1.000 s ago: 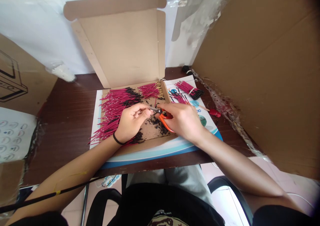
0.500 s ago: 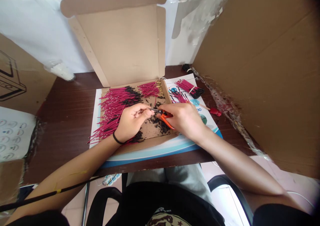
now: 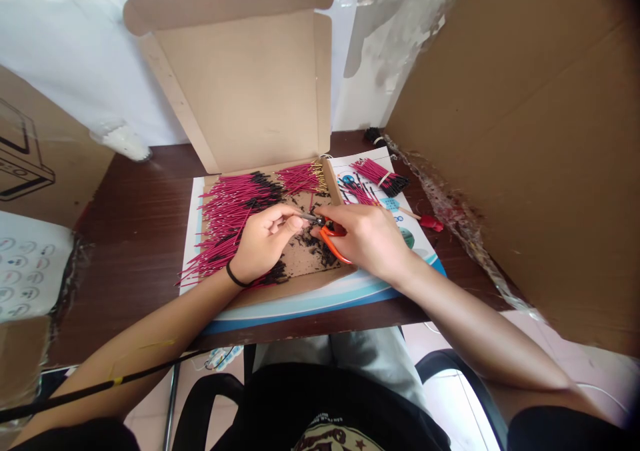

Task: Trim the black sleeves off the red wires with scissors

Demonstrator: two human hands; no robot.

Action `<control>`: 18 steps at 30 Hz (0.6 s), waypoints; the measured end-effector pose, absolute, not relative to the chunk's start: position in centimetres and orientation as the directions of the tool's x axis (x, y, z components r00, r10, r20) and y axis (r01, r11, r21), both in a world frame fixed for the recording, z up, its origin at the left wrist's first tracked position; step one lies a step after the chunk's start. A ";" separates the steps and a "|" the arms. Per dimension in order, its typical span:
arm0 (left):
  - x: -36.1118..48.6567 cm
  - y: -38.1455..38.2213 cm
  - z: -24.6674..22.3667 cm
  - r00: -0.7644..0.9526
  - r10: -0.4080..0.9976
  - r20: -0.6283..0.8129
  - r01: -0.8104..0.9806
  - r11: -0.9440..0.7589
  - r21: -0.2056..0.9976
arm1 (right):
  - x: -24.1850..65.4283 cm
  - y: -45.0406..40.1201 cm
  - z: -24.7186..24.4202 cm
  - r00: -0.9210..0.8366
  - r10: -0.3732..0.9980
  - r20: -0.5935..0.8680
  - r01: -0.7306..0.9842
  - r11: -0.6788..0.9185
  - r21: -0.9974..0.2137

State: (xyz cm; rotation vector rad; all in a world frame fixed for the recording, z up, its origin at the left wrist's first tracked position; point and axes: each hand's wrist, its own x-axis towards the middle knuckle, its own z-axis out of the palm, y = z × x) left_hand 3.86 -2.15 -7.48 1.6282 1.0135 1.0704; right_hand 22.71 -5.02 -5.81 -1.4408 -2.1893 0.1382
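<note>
My left hand point(image 3: 263, 244) pinches a thin wire with a metal tip point(image 3: 311, 218) between thumb and fingers. My right hand point(image 3: 367, 241) grips orange-handled wire cutters point(image 3: 331, 237), whose dark jaws meet the wire's tip. Below both hands, an open cardboard box point(image 3: 300, 254) holds a large spread of magenta wires point(image 3: 230, 218) with black ends. Black stripped insulation scraps point(image 3: 315, 248) lie on the box floor between my hands. Further back lies a bunch of magenta wires with gold tips point(image 3: 300, 179).
A rubber-banded wire bundle point(image 3: 383, 179) and a red-tipped wooden tool point(image 3: 429, 222) lie on a printed sheet point(image 3: 395, 201) and the dark wood table point(image 3: 135, 198). The raised box lid point(image 3: 240, 91) stands behind, with a cardboard panel point(image 3: 515, 138) at right.
More of the orange cutter handle shows below my right hand. My left hand and the wire have barely moved.
</note>
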 end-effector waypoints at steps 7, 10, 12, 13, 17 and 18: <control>3.9 -2.1 -7.5 0.295 0.940 0.173 0.141 -0.222 0.965 | 22.8 -4.8 -6.2 -0.314 0.896 0.314 0.839 0.417 -0.350; 3.8 -2.1 -7.5 0.306 0.933 0.189 0.119 -0.235 0.965 | 22.9 -4.7 -6.0 -0.271 0.901 0.339 0.863 0.383 -0.329; 3.8 -2.1 -7.6 0.311 0.931 0.191 0.100 -0.232 0.968 | 23.0 -4.6 -5.8 -0.233 0.899 0.371 0.871 0.363 -0.331; 3.8 -2.1 -7.7 0.312 0.931 0.188 0.089 -0.226 0.970 | 23.0 -4.5 -5.8 -0.220 0.898 0.381 0.874 0.355 -0.331; 3.8 -2.0 -8.4 0.294 0.939 0.181 0.024 -0.196 0.980 | 23.2 -4.0 -5.8 -0.232 0.896 0.378 0.859 0.371 -0.353; 3.8 -1.9 -8.6 0.276 0.943 0.184 0.006 -0.193 0.981 | 23.2 -4.0 -5.8 -0.232 0.897 0.377 0.845 0.377 -0.379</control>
